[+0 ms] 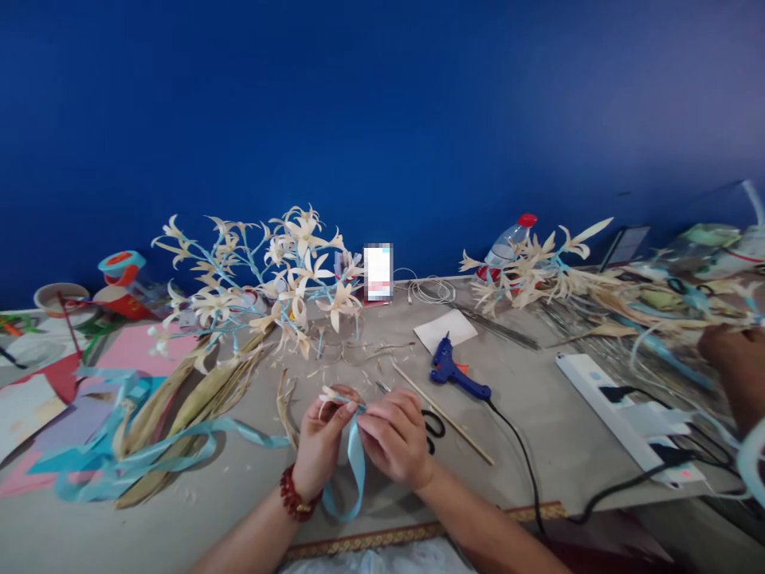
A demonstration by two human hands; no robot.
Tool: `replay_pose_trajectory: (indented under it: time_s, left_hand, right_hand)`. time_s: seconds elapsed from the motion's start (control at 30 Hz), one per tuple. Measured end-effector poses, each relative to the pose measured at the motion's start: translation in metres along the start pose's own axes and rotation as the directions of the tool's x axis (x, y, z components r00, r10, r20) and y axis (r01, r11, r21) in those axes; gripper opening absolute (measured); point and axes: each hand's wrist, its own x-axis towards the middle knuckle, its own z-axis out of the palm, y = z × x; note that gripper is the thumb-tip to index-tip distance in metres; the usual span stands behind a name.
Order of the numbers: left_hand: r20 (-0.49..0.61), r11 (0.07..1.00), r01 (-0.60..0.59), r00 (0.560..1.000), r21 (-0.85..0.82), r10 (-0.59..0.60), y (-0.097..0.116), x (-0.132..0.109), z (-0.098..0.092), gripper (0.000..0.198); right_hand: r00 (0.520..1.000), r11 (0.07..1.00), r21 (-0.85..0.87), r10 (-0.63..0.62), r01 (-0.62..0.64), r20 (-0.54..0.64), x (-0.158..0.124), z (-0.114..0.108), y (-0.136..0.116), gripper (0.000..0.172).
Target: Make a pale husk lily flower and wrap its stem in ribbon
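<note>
Close together above the table's near part are my left hand and my right hand, both with fingers pinched. Between the left fingertips is a small cream flower on a stem. A light blue ribbon runs from the right fingertips and hangs in a loop below. Black-handled scissors lie partly hidden behind my right hand. A thin wooden stick slants past them. Further off, a blue glue gun lies with its nozzle on a white card.
Cream flower branches stand at the back left. Dried husks and loose blue ribbon lie on the left. At right are a power strip with cables, a bottle, wires, and another person's hand.
</note>
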Motion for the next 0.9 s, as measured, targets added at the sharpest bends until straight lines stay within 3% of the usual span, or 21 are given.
replay_pose_trajectory:
  time_s: [0.6, 0.9]
  left_hand:
    - [0.004, 0.991, -0.062, 0.998, 0.121, 0.062, 0.0, 0.0, -0.003, 0.008]
    - [0.025, 0.985, -0.044, 0.999, 0.168, 0.04, -0.002, -0.002, -0.002, 0.01]
  right_hand:
    - [0.999, 0.989, 0.146, 0.004, 0.002, -0.039, -0.006, 0.001, 0.006, 0.016]
    - [0.98, 0.915, 0.364, 0.199, -0.175, -0.03, -0.002, -0.005, 0.011, 0.019]
